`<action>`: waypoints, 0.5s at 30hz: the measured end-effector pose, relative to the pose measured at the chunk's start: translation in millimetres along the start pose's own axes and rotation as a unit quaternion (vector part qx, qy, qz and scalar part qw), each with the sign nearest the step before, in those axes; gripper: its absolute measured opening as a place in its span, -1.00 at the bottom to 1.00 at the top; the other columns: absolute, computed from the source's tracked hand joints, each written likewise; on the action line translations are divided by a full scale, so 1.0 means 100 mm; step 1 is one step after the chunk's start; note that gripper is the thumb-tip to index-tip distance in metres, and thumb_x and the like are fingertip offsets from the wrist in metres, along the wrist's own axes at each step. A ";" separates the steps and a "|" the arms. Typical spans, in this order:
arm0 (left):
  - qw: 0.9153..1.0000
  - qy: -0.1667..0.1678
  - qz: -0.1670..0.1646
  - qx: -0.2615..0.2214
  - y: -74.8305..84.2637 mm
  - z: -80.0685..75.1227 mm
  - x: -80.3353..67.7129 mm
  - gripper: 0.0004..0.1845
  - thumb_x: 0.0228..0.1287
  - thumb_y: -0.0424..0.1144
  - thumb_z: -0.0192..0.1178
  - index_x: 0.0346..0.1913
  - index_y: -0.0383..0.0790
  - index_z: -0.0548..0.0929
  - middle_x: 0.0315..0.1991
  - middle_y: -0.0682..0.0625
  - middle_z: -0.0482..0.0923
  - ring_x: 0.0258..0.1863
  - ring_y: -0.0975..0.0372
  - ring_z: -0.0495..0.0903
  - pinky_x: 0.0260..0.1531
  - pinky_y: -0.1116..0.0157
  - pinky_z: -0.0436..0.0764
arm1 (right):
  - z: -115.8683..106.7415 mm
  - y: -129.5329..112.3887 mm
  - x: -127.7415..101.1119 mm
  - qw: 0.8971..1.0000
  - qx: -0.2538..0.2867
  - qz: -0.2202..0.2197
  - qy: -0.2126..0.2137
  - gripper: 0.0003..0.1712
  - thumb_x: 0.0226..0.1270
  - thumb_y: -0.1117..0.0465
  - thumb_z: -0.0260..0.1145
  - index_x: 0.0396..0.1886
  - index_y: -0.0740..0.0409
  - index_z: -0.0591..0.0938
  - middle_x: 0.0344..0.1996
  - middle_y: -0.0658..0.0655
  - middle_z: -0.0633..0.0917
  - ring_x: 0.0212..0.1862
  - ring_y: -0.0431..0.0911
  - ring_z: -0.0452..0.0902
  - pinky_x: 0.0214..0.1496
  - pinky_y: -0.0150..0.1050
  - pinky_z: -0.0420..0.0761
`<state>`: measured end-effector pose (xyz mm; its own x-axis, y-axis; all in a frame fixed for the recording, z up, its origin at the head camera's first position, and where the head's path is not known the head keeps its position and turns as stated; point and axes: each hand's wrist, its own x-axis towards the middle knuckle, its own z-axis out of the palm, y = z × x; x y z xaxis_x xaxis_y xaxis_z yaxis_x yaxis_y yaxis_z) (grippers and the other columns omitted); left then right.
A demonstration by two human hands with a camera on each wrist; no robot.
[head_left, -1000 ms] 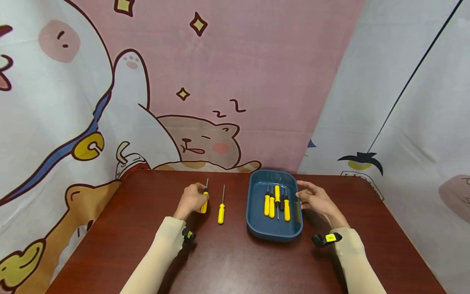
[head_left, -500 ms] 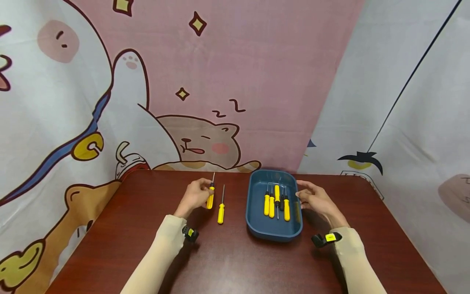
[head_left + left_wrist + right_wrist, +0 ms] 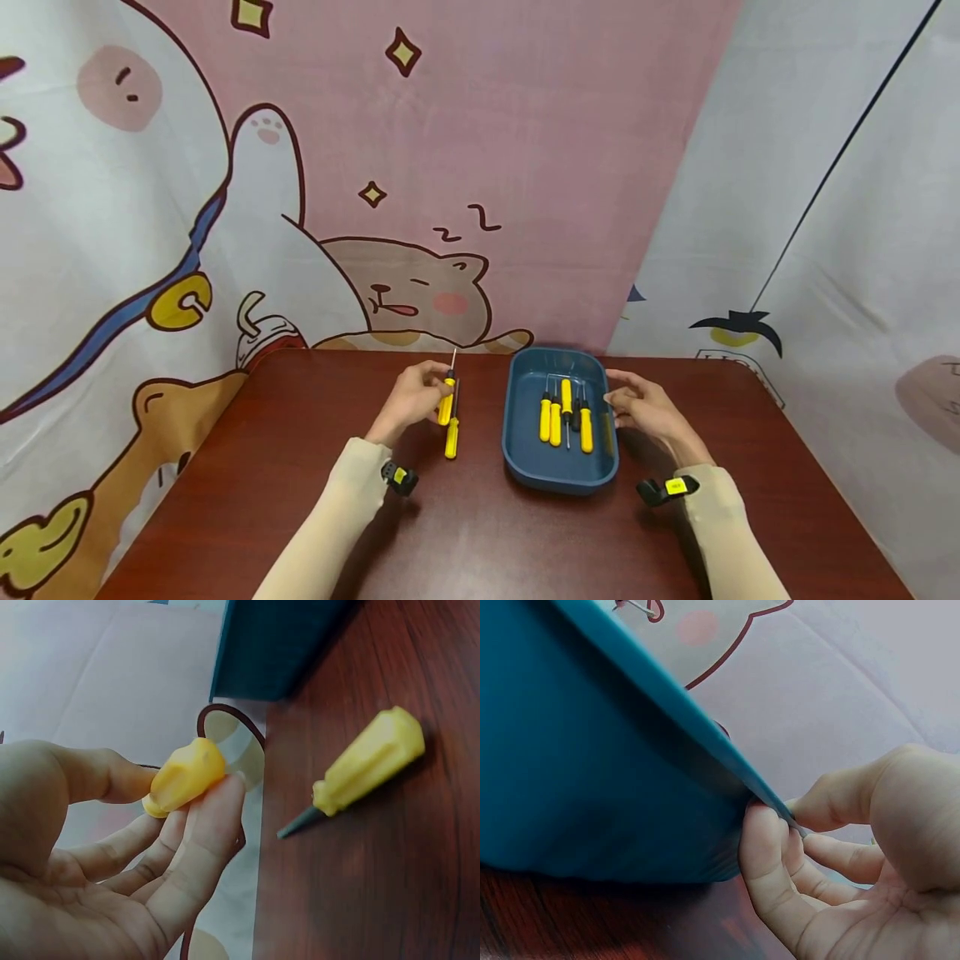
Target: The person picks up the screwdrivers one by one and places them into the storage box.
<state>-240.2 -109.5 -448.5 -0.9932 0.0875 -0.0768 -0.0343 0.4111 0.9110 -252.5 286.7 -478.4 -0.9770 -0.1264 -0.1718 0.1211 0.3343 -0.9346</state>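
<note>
My left hand pinches a screwdriver above the table, clear of its mate; my right hand grips the tray rim, steadying it.

Both forearms, in pale sleeves, reach forward over the tabletop, each with a small camera at the wrist. The left hand is raised, its fingers and thumb curled in a pinching grip. The right hand sits lower, thumb and fingers closed in a pinch.
</note>
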 end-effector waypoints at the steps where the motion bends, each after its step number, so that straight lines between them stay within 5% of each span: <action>1: 1.000 -0.003 0.000 -0.006 0.01 0.01 0.00 -0.54 0.36 -0.36 0.27 0.30 -0.29 0.56 -0.23 -0.17 0.61 -0.56 0.12 0.64 -0.44 0.07 0.78 | 0.00 0.01 0.00 1.000 -0.001 0.002 0.000 -0.33 0.54 0.27 0.15 0.57 0.17 0.24 0.04 0.40 0.66 -0.23 -0.08 0.64 -0.22 -0.25 0.74; 15: 0.998 -0.033 0.025 -0.052 0.18 0.19 -0.05 -0.60 0.36 -0.38 0.25 0.24 -0.26 0.60 -0.22 -0.18 0.61 -0.51 0.14 0.59 -0.46 0.11 0.77 | -0.02 0.01 0.01 1.000 -0.008 0.005 0.000 -0.33 0.54 0.26 0.16 0.58 0.13 0.25 0.11 0.44 0.62 -0.17 -0.01 0.65 -0.17 -0.24 0.76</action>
<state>-233.4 -85.5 -439.4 -0.9844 0.1669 -0.0547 -0.0004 0.3096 0.9509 -253.9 288.3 -478.8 -0.9755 -0.1233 -0.1820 0.1287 0.3511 -0.9275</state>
